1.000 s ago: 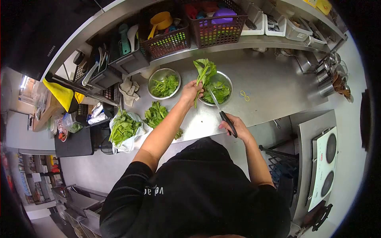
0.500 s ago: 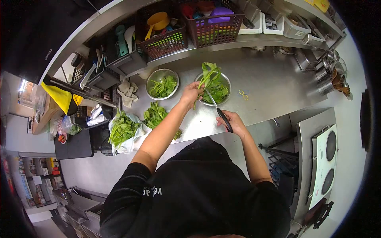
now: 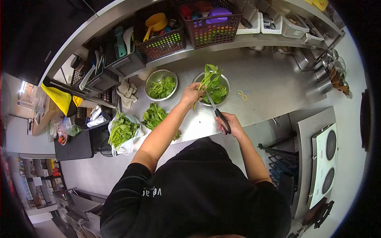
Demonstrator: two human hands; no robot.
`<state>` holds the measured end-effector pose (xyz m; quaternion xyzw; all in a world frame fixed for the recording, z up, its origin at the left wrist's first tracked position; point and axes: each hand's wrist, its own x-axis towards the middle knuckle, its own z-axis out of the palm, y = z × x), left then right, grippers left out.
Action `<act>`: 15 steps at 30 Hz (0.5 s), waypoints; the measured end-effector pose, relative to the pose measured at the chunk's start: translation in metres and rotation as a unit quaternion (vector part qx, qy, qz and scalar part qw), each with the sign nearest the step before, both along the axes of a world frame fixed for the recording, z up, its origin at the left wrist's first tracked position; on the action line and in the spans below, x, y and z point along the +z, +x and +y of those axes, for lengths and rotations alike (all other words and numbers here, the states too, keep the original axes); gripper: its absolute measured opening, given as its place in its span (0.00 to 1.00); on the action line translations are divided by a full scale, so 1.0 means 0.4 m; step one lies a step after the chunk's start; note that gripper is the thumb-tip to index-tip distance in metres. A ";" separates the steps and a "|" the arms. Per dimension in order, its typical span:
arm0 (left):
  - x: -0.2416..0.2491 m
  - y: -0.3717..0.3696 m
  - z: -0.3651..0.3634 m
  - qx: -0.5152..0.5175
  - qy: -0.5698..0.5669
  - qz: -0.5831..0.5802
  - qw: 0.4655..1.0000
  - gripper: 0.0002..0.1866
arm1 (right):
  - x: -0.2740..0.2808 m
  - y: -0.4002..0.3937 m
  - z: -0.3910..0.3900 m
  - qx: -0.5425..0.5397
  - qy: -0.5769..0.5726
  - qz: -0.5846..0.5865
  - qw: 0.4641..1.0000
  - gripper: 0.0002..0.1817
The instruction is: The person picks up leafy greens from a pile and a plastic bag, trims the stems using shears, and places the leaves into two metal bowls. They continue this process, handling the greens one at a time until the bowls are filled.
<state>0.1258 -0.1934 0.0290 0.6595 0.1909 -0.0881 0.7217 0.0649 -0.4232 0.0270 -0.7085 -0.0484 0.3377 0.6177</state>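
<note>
My left hand is closed round the stems of a leafy green sprig, at the left rim of the right metal bowl. Below that bowl, my right hand grips the black handles of scissors, whose blades reach up to the stems by my left fingers. Cut leaves lie in the right bowl, and more fill the left metal bowl. A bunch of greens rests on the counter behind my left forearm, beside a white plastic bag with greens on it.
A crumpled cloth lies left of the bowls. Yellow and blue loops are on the steel counter to the right. Baskets of utensils line the shelf above. Utensil holders stand at the far right.
The scissors' handles have spread apart and my right hand has shifted slightly. The leafy top of the sprig has tilted a little to the right.
</note>
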 end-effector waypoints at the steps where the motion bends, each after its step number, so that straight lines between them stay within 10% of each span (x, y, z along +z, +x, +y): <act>1: -0.007 0.001 0.000 0.002 0.002 -0.008 1.000 0.12 | 0.005 0.000 -0.002 0.007 -0.001 0.006 1.000 0.21; 15: 0.034 -0.060 -0.034 0.020 -0.038 0.016 0.999 0.07 | 0.040 0.050 0.109 -0.259 0.243 -0.061 0.933 0.28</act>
